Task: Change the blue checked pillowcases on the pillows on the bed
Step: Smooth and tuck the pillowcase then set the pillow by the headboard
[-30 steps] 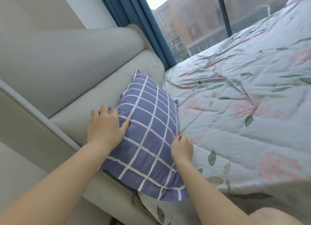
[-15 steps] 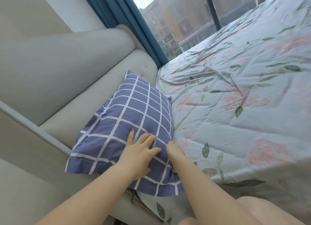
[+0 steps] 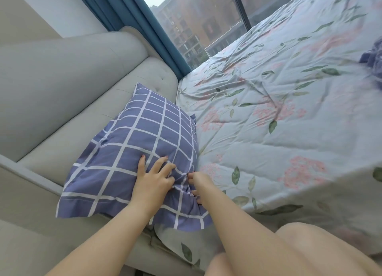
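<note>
A pillow in a blue checked pillowcase (image 3: 144,143) leans against the grey padded headboard (image 3: 68,85) at the head of the bed. My left hand (image 3: 154,178) lies on the pillow's near right part, fingers spread and pressing into the cloth. Right beside it, my right hand (image 3: 198,182) pinches a bunched fold of the pillowcase near its right edge. A crumpled piece of blue checked cloth (image 3: 372,58) lies on the bed at the far right, cut off by the frame.
The bed is covered by a pale blue quilt (image 3: 279,120) with pink flowers and green leaves. Behind the headboard hang a dark blue curtain (image 3: 144,23) and a large window (image 3: 198,21). My bare knees (image 3: 310,251) show at the bottom right.
My left hand slid from the pillow's upper left edge down to its near right part. My right hand now gathers a fold of the pillowcase. The view swung right, showing blue cloth on the quilt.
</note>
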Available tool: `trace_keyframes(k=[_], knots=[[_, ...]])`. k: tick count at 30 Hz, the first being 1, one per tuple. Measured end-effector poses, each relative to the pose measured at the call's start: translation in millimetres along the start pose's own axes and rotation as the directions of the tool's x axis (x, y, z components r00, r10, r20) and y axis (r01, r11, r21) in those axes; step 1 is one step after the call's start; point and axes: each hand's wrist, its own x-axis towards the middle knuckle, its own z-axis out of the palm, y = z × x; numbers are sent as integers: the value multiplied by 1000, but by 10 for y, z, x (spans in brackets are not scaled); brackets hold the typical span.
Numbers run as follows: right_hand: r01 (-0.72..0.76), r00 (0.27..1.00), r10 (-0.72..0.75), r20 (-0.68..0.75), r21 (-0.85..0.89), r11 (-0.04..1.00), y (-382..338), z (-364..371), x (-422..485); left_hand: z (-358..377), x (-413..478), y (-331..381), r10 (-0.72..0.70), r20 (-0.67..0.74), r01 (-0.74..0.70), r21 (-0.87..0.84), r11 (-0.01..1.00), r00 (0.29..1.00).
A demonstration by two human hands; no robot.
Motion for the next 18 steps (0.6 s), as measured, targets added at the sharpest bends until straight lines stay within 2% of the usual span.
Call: trace_keyframes(k=[2,6,12,14,18], knots=[[-28,999,29,-34,49,998,16,41,58,-5,14,-37,-9,-120,5,-30,1000,993],[23,992,5,-128,220,975,137,76,279,-66,-13,-126,-36,-303,6,-96,995,952],[68,987,-56,-148,78,995,102,131,-34,-132,-2,-194,-141,-340,84,-176,981,930],[92,984,-78,-159,78,993,144,165,-77,-141,25,-230,-167,-350,104,-192,976,922],[73,993,-64,-99,86,994,207,265,-91,-158,30,-246,-138,-371,76,-175,982,918]])
